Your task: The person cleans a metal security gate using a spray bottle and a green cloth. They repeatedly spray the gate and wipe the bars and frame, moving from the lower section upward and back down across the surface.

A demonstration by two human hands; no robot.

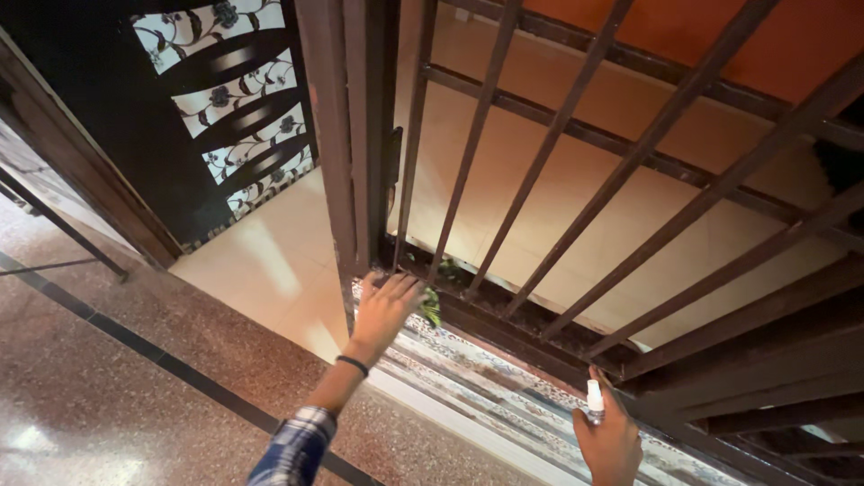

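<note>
Underfoot, speckled reddish stone floor [108, 396] crossed by a dark inlaid stripe, meeting a patterned grey-and-white sill strip [486, 396] at the foot of the gate [576, 180]. Beyond the gate, pale cream tiles and an orange wall at the far top. Left of the gate, a black panel with floral white cut-outs [243, 117].

One gate of dark brown metal, with roughly seven slanted bars visible and two cross rails. Two hands. One small spray bottle. One dark wristband [352, 364] on the left wrist, above a blue plaid sleeve [297, 445].

Nearest, low at the gate's bottom rail: right hand [610, 441], fingers closed around the spray bottle [594, 400], white with a clear cap, upright, nozzle close to the rail. Farther left, at the gate's lower hinge-side corner: left hand [385, 310], fingers spread open, tips touching or just short of the frame; cannot tell which. Green leaves [432, 306] just beside it.
</note>
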